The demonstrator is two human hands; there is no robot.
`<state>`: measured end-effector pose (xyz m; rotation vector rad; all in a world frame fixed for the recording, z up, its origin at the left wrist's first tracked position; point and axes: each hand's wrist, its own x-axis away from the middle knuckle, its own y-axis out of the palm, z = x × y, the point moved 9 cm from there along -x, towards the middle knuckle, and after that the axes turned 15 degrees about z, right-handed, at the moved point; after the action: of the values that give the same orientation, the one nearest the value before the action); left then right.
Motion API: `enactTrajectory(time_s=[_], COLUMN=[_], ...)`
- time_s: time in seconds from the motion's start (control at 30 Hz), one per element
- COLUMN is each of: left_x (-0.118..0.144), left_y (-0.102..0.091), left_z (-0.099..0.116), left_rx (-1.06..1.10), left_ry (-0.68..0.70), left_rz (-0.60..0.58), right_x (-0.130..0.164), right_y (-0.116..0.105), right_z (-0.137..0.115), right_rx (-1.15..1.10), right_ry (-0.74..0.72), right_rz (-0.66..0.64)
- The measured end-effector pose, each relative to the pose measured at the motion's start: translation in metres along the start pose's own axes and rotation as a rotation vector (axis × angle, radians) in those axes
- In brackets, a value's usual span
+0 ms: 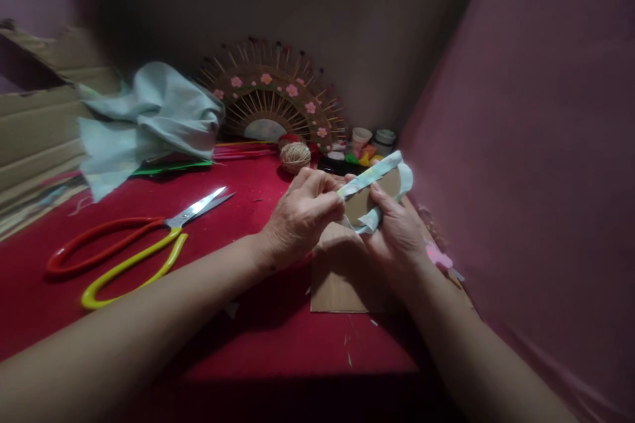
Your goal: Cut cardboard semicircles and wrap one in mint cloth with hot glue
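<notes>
A small cardboard piece (361,206), its edges wrapped in pale blue-green fabric (372,175), is held up in front of me. My left hand (306,215) is closed, pinching the piece's left corner; the fingertips partly hide what lies between them. From the right, my right hand (397,228) grips the same piece, thumb pressed on its bare cardboard face and fingers behind. Loose fabric stands out from the piece's right and lower edges. Beneath both hands lies a flat brown cardboard sheet (342,284) on the red table (278,350).
Scissors (181,218) with red and yellow handles lie spread at left. Behind them are crumpled pale fabric (159,112) and corrugated cardboard (40,125). A twine ball (296,157), a flower-decorated stick fan (268,89) and small tubs (361,137) stand at the back. A pink wall (546,112) borders the right.
</notes>
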<state>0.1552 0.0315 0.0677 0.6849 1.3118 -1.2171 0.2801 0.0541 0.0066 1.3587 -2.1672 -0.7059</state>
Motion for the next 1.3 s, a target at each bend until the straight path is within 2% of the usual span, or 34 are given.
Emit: enactTrajectory(time_s=[0.13,0.23,0.4,0.47,0.6,0.73,0.87,0.97,1.17,1.3], left_x=[0.001,0.002,0.006,0.007,0.008,0.010,0.027,0.028,0.015,0.008], left_y=[0.000,0.004,0.017,0.018,0.016,0.012,0.022,0.024,0.018,0.011], left_z=[-0.002,-0.009,-0.040,-0.050,-0.059,-0.064,-0.064,-0.064,-0.054,-0.049], left_rx=[0.078,0.135,0.140,0.173,0.351,0.553,0.596,0.564,0.488,0.288], left_ry=[-0.018,-0.089,-0.444,-0.579,-0.771,-0.932,-1.090,-1.065,-0.828,-0.648], left_rz=[0.030,0.015,-0.104,-0.110,-0.116,-0.145,-0.353,-0.355,-0.286,-0.311], right_x=[-0.002,-0.005,-0.003,0.001,0.003,-0.003,-0.005,-0.005,-0.007,-0.006], right_y=[-0.002,-0.006,-0.006,-0.002,0.003,-0.002,-0.007,-0.008,-0.008,-0.006], right_z=[0.003,0.006,0.007,0.006,0.009,0.005,0.002,0.002,0.004,0.005], right_rx=[-0.020,-0.023,-0.002,0.013,0.024,0.003,0.011,0.016,0.019,0.021], right_ry=[0.031,0.079,0.095,0.075,0.084,0.068,0.073,0.077,0.076,0.075], right_rz=[0.025,0.049,0.029,0.004,-0.010,0.057,0.122,0.117,0.077,0.033])
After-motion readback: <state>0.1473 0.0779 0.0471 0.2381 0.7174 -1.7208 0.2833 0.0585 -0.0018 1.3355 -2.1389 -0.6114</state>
